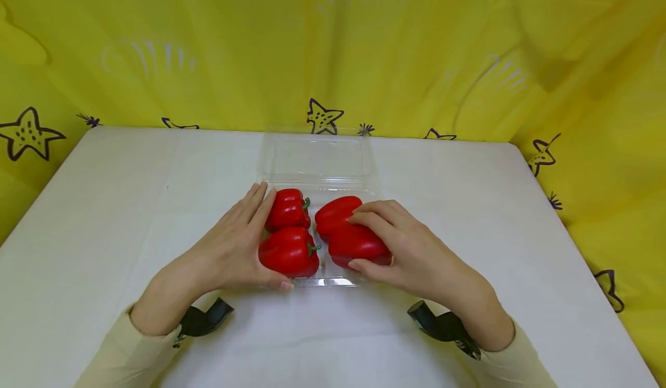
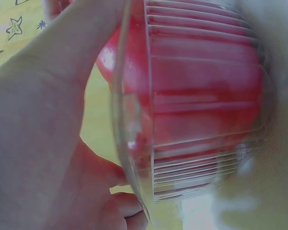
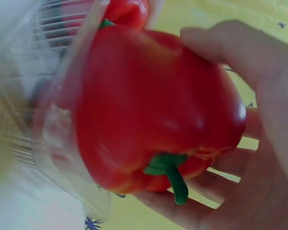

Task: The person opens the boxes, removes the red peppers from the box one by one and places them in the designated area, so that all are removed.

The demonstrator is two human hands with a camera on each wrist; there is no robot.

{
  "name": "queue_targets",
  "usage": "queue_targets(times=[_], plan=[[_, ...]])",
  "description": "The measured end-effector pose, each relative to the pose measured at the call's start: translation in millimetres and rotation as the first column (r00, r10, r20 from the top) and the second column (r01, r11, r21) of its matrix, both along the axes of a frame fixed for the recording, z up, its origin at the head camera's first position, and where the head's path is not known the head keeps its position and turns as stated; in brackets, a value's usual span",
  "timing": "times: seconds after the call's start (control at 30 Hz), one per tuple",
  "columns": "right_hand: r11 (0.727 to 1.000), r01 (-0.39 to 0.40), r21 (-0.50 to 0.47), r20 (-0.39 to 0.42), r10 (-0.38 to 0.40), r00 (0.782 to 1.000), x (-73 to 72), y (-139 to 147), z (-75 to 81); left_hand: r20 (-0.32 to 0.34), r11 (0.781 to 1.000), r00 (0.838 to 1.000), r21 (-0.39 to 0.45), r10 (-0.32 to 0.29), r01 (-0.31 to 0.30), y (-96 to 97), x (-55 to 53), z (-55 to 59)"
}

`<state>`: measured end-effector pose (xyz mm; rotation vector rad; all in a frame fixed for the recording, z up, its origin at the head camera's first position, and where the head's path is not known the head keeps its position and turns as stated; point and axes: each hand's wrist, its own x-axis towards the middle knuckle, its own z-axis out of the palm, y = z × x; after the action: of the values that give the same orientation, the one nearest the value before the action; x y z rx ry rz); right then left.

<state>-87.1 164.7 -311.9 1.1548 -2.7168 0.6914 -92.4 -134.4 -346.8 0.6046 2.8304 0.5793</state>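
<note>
My right hand (image 1: 416,249) grips a red bell pepper (image 1: 360,247) at the front right of a clear plastic clamshell box (image 1: 335,282). In the right wrist view this pepper (image 3: 149,100) shows its green stem, with thumb and fingers around it. Behind it lies another red pepper (image 1: 334,213). On the left side of the box are two more, a rear pepper (image 1: 285,207) and a front pepper (image 1: 288,253), stems pointing right. Along the box's left side my left hand (image 1: 231,246) rests with fingers extended. The ribbed box wall (image 2: 201,72) shows in the left wrist view.
The clear lid (image 1: 317,156) is folded back flat toward the far edge of the white table (image 1: 104,214). A yellow patterned curtain (image 1: 250,52) hangs behind the table and along its sides. Black straps with mounts are on both wrists.
</note>
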Motion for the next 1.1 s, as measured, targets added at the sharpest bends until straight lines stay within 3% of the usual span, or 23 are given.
queue_targets(times=[0.37, 0.77, 1.1], plan=[[1.000, -0.027, -0.003, -0.051, 0.027, 0.998, -5.7, -9, -9.0, -0.004, 1.000, 1.000, 0.031, 0.004, -0.003, -2.9, 0.2, -1.8], [0.999, 0.012, -0.053, -0.051, -0.014, 0.999, -7.2, 7, 2.5, -0.010, 1.000, 1.000, 0.010, -0.004, 0.004, -1.4, -1.5, 0.3], [0.996, 0.046, -0.080, -0.133, -0.057, 0.990, -18.3, 13, 19.7, -0.006, 1.000, 1.000, 0.003, -0.007, 0.007, -0.5, -1.7, -0.3]])
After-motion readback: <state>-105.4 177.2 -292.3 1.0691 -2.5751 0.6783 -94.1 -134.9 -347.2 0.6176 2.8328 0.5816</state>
